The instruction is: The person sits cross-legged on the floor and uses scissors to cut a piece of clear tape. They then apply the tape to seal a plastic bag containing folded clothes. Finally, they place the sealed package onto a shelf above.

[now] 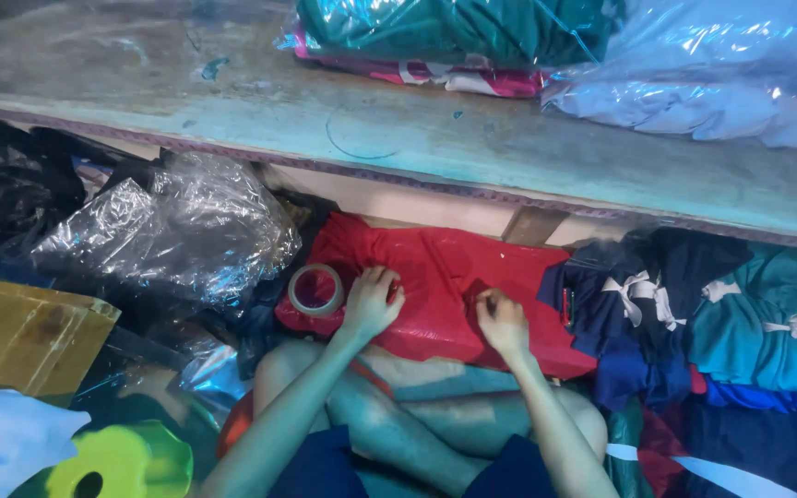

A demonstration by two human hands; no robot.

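Head view, looking down at crossed bare legs on the floor, under the edge of a worn wooden table (pixel 232 111) whose top is scuffed and blotched pale green.

Left hand (pixel 371 302): fingers curled, tips pressing into the red package (pixel 445 277). Whether it pinches the film or only presses on it cannot be told. Right hand (pixel 502 323): closed into a loose fist, knuckles up, resting on the same package near its front edge; a pinch of the wrapping seems held, but the fingertips are hidden.

Red package: flat, roughly rectangular, folded red cloth inside glossy film that creases and catches light. It lies on the floor just beyond the knees, below the table edge, between the two side piles.

Tape roll (pixel 316 290): ring of tan tape with an open core, standing tilted against the package's left end, just beside the left hand.

Left side: heap of crumpled clear plastic bags (pixel 177 231), shiny and wrinkled; a brown flat bag (pixel 20 337) nearer; a lime-green lobed plastic piece (pixel 122 461) with a round hole at the bottom edge.

Right side: stack of folded garments (pixel 694 323), navy, teal and blue, bound with white cloth strips.

On the table: wrapped bundles (pixel 454 32), dark green over pink, and a pale bundle in cloudy film at the right.
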